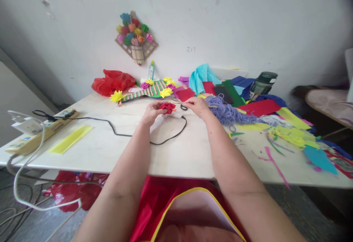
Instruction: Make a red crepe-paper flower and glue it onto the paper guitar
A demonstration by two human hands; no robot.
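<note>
My left hand (153,111) is closed on a red crepe-paper flower (167,107), gripping it at its left side. My right hand (197,106) pinches a thin light stick (212,106); it shows on both sides of the fingers, and one end points toward the flower. Whether stick and flower touch, I cannot tell. Below the flower lies a whitish tool (157,123), partly hidden by my left hand, with a black cord (168,140) leading from its right end. A dark loop like a scissor handle (184,107) is just left of my right fingertips.
A green woven piece with paper flowers (150,90) lies behind my hands. Purple yarn (228,112), coloured paper (260,106) and a dark bottle (264,84) are at the right. On the left are a power strip (52,131) and a yellow strip (71,139).
</note>
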